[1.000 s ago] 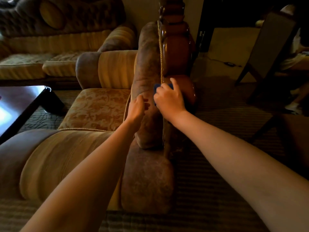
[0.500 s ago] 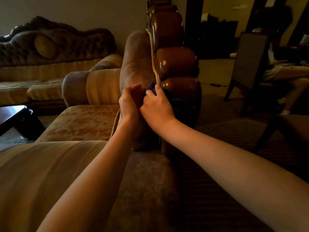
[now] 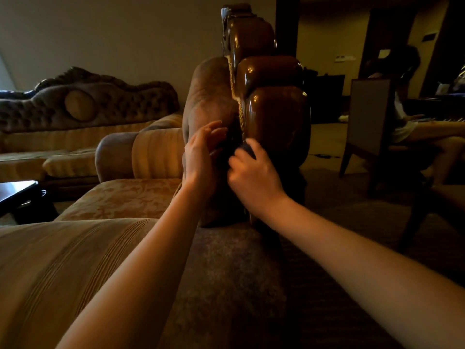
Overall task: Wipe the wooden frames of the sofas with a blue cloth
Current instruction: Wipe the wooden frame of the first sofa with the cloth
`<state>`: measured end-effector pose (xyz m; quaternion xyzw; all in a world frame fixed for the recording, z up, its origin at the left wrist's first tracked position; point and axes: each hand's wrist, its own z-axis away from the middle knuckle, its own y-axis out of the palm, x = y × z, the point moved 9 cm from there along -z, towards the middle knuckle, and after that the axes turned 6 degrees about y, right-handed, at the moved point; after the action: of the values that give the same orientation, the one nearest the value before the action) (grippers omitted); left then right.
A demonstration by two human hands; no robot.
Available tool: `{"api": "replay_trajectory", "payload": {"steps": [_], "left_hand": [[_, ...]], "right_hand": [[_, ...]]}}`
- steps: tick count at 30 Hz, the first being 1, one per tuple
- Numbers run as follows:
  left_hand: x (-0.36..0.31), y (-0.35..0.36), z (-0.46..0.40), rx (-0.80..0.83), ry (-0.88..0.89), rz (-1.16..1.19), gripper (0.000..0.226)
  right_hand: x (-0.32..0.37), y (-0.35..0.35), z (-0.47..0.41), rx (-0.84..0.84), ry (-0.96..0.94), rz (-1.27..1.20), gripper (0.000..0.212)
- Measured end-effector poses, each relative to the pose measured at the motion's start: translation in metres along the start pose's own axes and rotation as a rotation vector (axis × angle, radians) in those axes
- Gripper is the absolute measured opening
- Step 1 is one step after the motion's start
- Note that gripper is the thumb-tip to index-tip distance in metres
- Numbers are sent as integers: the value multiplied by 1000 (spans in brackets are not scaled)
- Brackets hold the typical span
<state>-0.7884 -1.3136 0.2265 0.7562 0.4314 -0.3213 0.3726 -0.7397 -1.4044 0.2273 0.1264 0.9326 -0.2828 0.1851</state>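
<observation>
- Blue cloth (image 3: pixel 247 149), one only, sits bunched in the right hand (image 3: pixel 255 176), fingers curled round it, against the base of the glossy wooden frame (image 3: pixel 276 122).
- Left hand (image 3: pixel 201 157) rests open-fingered on the brown back cushion (image 3: pixel 208 96), just beside it.
- Two sofas: the near armchair (image 3: pixel 120 200) and one far left (image 3: pixel 83 122).

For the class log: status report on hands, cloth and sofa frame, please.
Right hand grips blue cloth low against the wooden frame. Left hand open, fingers on the backrest cushion. Nothing blocking the frame.
</observation>
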Motion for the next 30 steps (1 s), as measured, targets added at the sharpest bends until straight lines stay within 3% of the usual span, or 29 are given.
{"api": "replay_trajectory", "payload": {"steps": [4, 6, 9, 12, 18, 25, 28, 30], "left_hand": [[-6, 7, -3, 57, 35, -24, 30], [-20, 16, -9, 66, 75, -2, 32], [-44, 28, -17, -28, 145, 64, 33], [-57, 47, -18, -114, 210, 47, 32], [-40, 84, -9, -145, 379, -346, 43], [-41, 85, -9, -166, 399, -444, 40], [-42, 85, -10, -160, 405, -436, 39], [-42, 85, -10, -162, 406, -443, 38]], "right_hand": [[-20, -15, -2, -245, 79, -93, 26], [-38, -34, -24, -348, 158, -146, 18], [-76, -52, -54, -419, 305, -262, 11], [-122, -58, -59, -496, 510, -451, 18], [-145, -50, -36, -643, 705, -540, 25], [-161, -35, -2, -676, 1024, -698, 30], [-161, -19, 24, -612, 1143, -851, 39], [-149, -13, 38, -549, 1188, -821, 48]]}}
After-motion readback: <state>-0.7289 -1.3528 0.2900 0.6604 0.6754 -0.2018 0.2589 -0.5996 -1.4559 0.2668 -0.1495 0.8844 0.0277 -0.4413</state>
